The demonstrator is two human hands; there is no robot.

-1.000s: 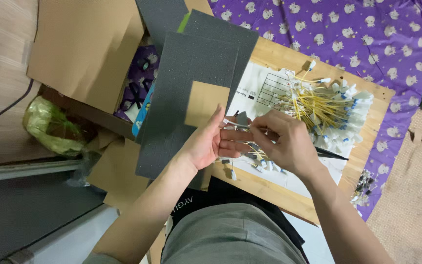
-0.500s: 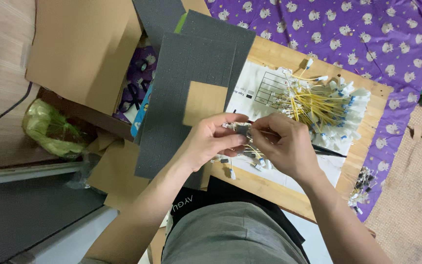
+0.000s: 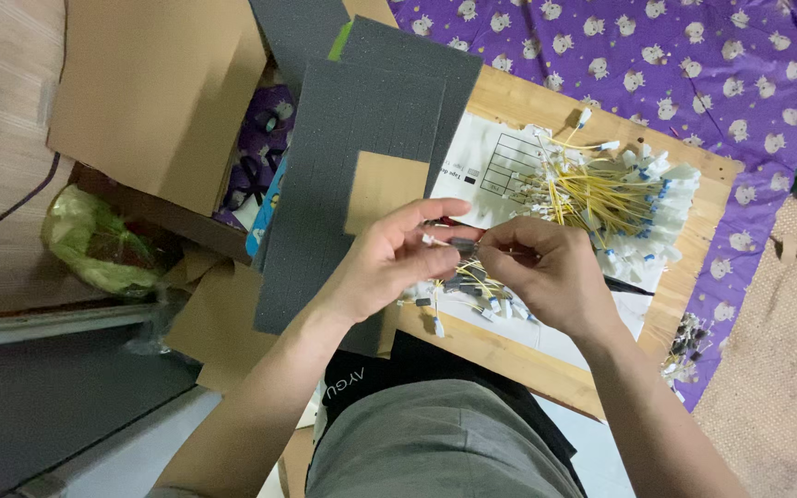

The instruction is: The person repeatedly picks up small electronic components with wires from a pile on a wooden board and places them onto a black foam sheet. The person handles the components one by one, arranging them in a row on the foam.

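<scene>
Hands: a small dark grey connector piece [image 3: 462,246] is pinched between the left hand [image 3: 389,263] and right hand [image 3: 546,272], above the wooden bench [image 3: 509,346].
Beneath: short yellow wires with white plugs [image 3: 468,286] are laid on white printed paper [image 3: 491,157].
Right: a heap of yellow wires with white and blue ends [image 3: 611,194] is piled.
Left: grey foam sheets [image 3: 343,138] are stacked beside an open cardboard box [image 3: 149,92].

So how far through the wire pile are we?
Done: a small batch of wires lies by the hands. In hand: left hand and right hand pinch a small dark piece between their fingers. Left: the big heap of yellow wires on the wooden board.
</scene>
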